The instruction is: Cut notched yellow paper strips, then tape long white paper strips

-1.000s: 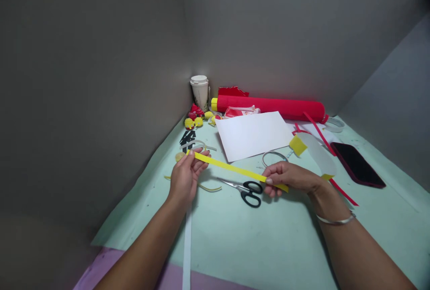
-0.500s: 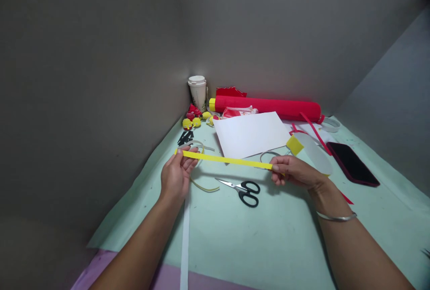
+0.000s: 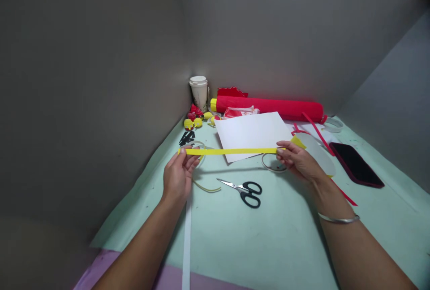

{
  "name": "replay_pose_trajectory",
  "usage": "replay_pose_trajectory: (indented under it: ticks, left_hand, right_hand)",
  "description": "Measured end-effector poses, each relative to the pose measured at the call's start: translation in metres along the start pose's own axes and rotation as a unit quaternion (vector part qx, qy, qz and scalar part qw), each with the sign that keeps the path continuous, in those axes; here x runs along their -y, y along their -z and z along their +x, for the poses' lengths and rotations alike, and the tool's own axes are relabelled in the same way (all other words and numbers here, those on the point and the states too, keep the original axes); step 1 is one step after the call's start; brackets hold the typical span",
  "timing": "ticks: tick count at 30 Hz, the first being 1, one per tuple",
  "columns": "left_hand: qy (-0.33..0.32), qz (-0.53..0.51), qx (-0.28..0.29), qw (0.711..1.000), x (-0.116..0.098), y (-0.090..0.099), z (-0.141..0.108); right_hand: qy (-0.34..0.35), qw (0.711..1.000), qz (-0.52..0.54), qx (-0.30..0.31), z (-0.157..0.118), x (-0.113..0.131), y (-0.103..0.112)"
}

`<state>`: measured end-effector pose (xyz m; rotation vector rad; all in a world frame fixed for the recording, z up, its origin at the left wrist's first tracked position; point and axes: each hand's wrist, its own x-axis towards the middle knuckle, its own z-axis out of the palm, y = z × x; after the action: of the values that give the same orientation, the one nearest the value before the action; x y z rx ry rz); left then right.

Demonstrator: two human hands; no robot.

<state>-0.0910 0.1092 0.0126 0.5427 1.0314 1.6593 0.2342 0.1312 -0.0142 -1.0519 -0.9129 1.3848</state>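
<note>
Long yellow paper strip [image 3: 231, 151] stretched level above black-handled scissors [image 3: 247, 190]; left hand [image 3: 178, 175] fingers pinch its left end, right hand [image 3: 298, 162] fingers pinch its right end.

Both forearms reached forward, well apart. The left hand [image 3: 178, 175] stood with fingers curled, thumb and fingertips pinched together. The right hand [image 3: 298, 162] pinched likewise, a thin bangle [image 3: 337, 219] on its wrist.
</note>
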Motion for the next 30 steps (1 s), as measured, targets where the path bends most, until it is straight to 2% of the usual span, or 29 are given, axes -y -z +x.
replay_pose_trajectory:
  ticks: [5,10,13,20,30]
  left_hand:
    - [0.015,0.057,0.042,0.997,0.001,0.001,-0.004]
    - [0.029,0.139,0.086,0.986,0.003,0.002,-0.006]
    - [0.037,0.178,0.111,0.977,0.003,0.001,-0.008]
    - [0.092,0.272,0.245,0.926,-0.003,-0.002,-0.015]
    - [0.105,0.296,0.315,0.895,-0.001,0.004,-0.015]
  right_hand:
    - [0.050,0.992,0.080,-0.081,0.003,0.001,0.001]
    - [0.078,0.978,0.145,-0.131,0.007,0.002,0.003]
    - [0.088,0.970,0.171,-0.147,0.008,0.002,0.004]
    - [0.107,0.957,0.203,-0.175,0.010,0.003,0.006]
    - [0.138,0.943,0.223,-0.206,0.014,0.001,0.009]
